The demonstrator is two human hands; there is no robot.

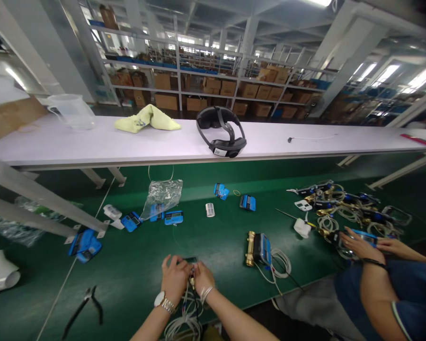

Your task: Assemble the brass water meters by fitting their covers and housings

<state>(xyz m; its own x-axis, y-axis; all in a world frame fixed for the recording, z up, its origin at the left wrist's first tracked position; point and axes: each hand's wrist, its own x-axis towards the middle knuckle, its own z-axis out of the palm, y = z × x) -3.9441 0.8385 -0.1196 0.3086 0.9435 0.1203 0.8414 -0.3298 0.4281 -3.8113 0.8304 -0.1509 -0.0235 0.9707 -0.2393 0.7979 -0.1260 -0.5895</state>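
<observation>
small dark module (pixel 190 260) sits at the near edge of the green mat (pixel 135 274), fingers hiding most of it. left hand (pixel 173 280) clasps one side, right hand (pixel 202 279) pinches the other, white cables (pixel 184 324) trailing below. brass-ended meter (pixel 258 248) is just to the right, pliers (pixel 87 308) well off left, and a co-worker's hand (pixel 360 246) rests on the wire tangle (pixel 341 208).

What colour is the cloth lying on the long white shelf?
The cloth is pale yellow; the head view shows it.
</observation>
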